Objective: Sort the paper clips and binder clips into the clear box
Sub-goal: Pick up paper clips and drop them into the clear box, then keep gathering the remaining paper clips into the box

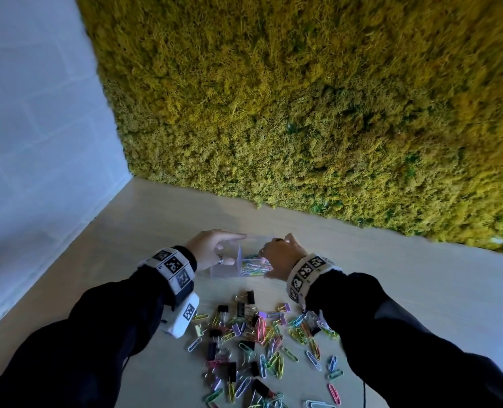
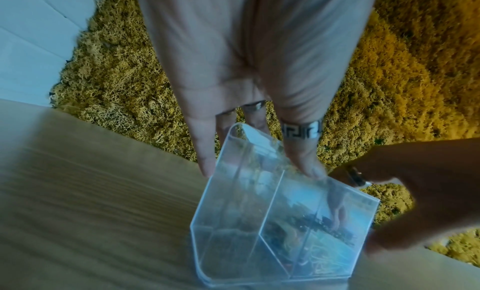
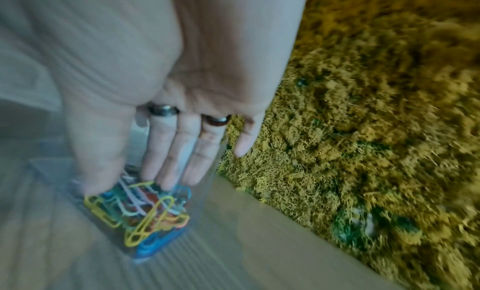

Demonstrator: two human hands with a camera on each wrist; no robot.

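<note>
Both hands' straight fingers (image 3: 166, 161) flank the clear box (image 2: 233, 233); its paper clips (image 3: 145, 210) show blurred.

One box, two hands, two heaps of clips.
One clear box (image 1: 235, 267) with two compartments; one holds a bundle of paper clips (image 1: 254, 267) too tangled to count. On the counter (image 1: 391, 278), several dozen loose coloured paper clips (image 1: 276, 363) and roughly a dozen binder clips (image 1: 241, 309), mostly black, exact number unclear. Two hands: left hand (image 1: 212, 250), right hand (image 1: 281, 257). At least four finger rings.
</note>
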